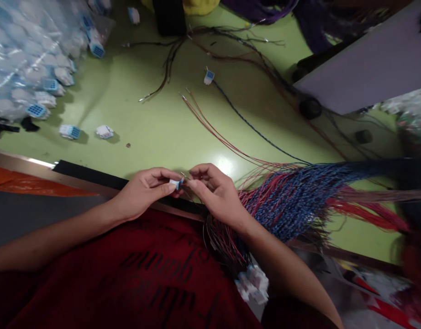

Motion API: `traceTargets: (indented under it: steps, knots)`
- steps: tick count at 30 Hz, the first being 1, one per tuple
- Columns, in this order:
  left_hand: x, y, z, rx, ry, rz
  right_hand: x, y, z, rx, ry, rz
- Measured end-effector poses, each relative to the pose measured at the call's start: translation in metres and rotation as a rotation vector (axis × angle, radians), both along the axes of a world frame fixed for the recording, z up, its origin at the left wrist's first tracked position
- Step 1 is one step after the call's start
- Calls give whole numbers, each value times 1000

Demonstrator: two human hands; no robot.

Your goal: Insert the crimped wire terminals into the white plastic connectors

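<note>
My left hand [147, 189] pinches a small white and blue connector [176, 183] at the near edge of the green table [155, 119]. My right hand [213, 192] is closed beside it, its fingertips pinching a thin wire end [185, 176] right at the connector. A thick bundle of blue and red wires [299, 196] runs from under my right wrist out to the right. Several finished white connectors [253, 283] hang by my right forearm.
A clear bag of white and blue connectors [32, 59] lies at the back left, with loose connectors [70, 131] near it. A connector with a blue twisted wire [209, 76], loose brown and red wires [203, 119] and a grey board [368, 64] lie farther back.
</note>
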State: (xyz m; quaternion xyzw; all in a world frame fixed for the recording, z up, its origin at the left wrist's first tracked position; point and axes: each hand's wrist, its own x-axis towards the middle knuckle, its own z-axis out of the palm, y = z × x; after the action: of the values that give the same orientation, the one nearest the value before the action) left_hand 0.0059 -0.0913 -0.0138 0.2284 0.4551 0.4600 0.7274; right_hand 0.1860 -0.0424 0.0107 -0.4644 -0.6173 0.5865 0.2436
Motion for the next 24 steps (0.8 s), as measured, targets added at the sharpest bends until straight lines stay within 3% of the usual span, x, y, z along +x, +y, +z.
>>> traceTargets:
  steps: [13, 18, 24]
  knots:
    - [-2, 0, 3, -18, 15, -16, 5, -1, 8, 294, -132, -85]
    - [-5, -1, 1, 27, -9, -78, 7, 1, 8, 238, -136, -90]
    - [-5, 1, 2, 25, -70, -40, 3, -4, 9, 177, -145, -66]
